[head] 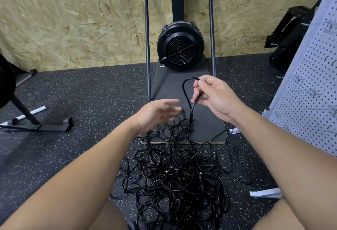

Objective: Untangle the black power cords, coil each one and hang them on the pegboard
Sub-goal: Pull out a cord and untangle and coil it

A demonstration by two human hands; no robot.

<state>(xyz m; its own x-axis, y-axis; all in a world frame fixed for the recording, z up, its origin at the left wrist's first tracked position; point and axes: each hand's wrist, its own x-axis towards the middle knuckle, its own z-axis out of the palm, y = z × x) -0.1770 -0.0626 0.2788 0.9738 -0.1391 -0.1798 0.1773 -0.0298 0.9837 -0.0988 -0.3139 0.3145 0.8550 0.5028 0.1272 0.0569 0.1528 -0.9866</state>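
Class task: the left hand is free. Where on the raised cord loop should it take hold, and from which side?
Probably the loop's bare left strand, below the arch. The open left hand should come in from the left. The right hand already pinches the right side, and lower down the cord vanishes into the tangled pile.

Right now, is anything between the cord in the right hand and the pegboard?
Nothing solid stands between. The right hand pinches a loop of cord, and the pegboard is open to its right. But the cord runs down into the tangled pile, which would drag along.
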